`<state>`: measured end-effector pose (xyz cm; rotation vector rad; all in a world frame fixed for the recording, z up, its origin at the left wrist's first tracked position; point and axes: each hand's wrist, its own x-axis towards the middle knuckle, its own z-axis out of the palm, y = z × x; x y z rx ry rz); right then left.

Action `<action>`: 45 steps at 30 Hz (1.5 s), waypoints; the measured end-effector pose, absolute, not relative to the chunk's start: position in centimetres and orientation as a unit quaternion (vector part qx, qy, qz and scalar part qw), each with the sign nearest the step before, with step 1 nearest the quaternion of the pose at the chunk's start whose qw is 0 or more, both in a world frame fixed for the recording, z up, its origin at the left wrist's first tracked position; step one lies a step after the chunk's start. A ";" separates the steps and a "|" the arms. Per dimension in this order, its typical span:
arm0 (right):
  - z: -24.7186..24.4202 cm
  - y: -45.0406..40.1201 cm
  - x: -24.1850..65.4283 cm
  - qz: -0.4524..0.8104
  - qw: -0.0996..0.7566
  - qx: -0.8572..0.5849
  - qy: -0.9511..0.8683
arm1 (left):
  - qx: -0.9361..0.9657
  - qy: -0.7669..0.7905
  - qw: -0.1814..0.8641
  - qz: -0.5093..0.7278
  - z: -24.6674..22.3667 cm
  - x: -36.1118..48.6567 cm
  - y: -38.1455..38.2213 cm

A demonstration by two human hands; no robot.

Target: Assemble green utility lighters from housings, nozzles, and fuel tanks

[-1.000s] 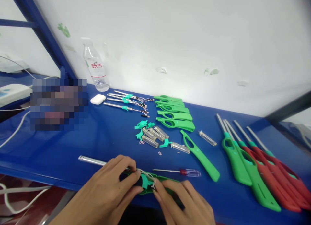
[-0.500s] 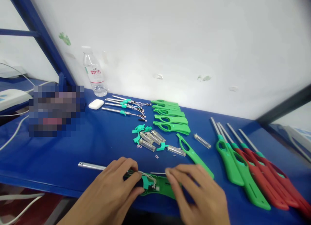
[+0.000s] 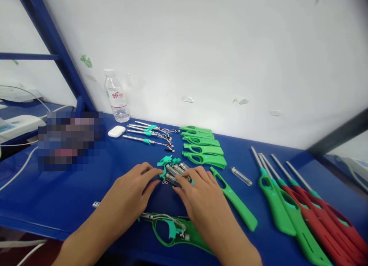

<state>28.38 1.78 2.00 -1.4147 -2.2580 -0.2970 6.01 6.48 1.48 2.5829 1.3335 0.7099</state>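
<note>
My left hand (image 3: 135, 189) reaches to the small teal parts (image 3: 166, 160), thumb and forefinger apart beside them. My right hand (image 3: 198, 189) is over the clear cylinders (image 3: 171, 179), its fingertips at their near ends; whether it grips one is hidden. Below both hands lies an open green lighter shell (image 3: 195, 235) with a teal trigger (image 3: 171, 228), pale wires and a metal tube, partly covered by my forearms. A single green shell half (image 3: 238, 201) rests to the right of my right hand.
Metal rods with wires (image 3: 138, 138) and stacked green shells (image 3: 204, 158) lie at the back. A bottle (image 3: 117, 101) and white case (image 3: 116, 131) stand left. Green lighters (image 3: 276, 204) and red lighters (image 3: 319, 220) are right, near a lone clear cylinder (image 3: 241, 176).
Both hands have left the open green shell and moved up to the teal parts and clear cylinders. The shell stays on the table. The view has shifted slightly.
</note>
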 end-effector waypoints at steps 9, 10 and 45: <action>1.9 3.2 26.4 -0.155 0.204 -0.553 -0.793 | 0.862 0.449 0.115 0.205 1.2 6.6 6.1; 2.0 2.9 26.8 -0.157 0.211 -0.559 -0.786 | 0.862 0.449 0.119 0.203 1.1 6.6 6.0; 2.7 0.4 31.6 0.129 0.410 -0.581 -0.691 | 0.835 0.477 0.246 0.126 1.7 5.4 6.2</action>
